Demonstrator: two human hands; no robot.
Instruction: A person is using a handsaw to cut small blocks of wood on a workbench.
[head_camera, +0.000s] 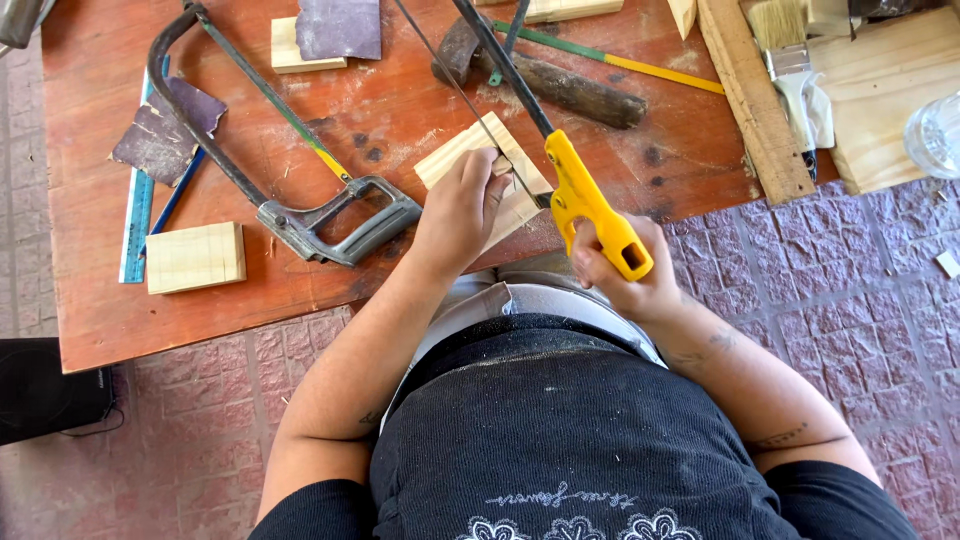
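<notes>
Fingers (488, 178) of left hand (460, 212) press wood block (478, 150) on table (100, 320); right hand (625, 275) clenches yellow saw handle (590, 205), mid-cut; steady strokes needed.

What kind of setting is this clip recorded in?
Probably a home or hobby woodworking spot, perhaps outdoors: a worn reddish wooden table stands on reddish paving bricks. On it lie a grey-handled hacksaw, pale wood blocks and sandpaper.
</notes>
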